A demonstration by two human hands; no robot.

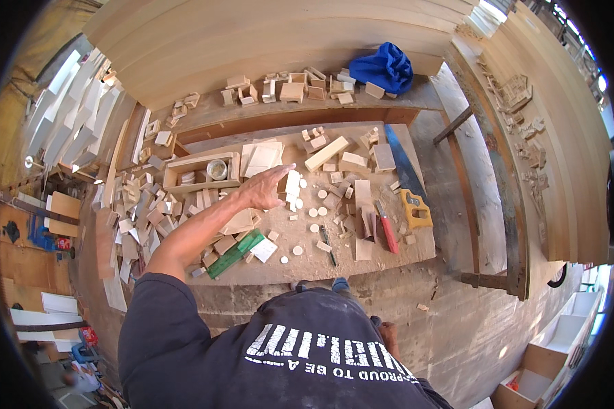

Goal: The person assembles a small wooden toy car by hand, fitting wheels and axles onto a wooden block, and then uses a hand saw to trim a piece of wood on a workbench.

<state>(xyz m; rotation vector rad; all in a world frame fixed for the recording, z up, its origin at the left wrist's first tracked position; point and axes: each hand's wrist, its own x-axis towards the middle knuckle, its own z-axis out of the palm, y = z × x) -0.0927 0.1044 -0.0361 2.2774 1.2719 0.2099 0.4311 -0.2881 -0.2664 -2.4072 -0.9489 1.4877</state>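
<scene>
Over the middle of the worktable point(286, 269), my left hand point(262, 189) reaches out with thumb and fingers around a small pale wooden block piece point(293, 184). Several round wooden discs point(313, 212) lie just right of it. Flat square wood pieces point(262, 157) are stacked beyond my wrist. My right hand point(389, 335) hangs low by my side, mostly hidden by my body, its fingers not readable. A longer wooden block point(326, 154) lies ahead of the left hand, and a dark slim pen-like tool point(328, 247) lies nearer me.
A handsaw point(416, 210) with a yellow handle and a red-handled tool point(387, 228) lie on the right. A wooden tray point(177, 165) holds a glass jar point(217, 170). Offcuts point(140, 211) heap up at left. A blue bag point(385, 68) sits on the rear shelf point(416, 95).
</scene>
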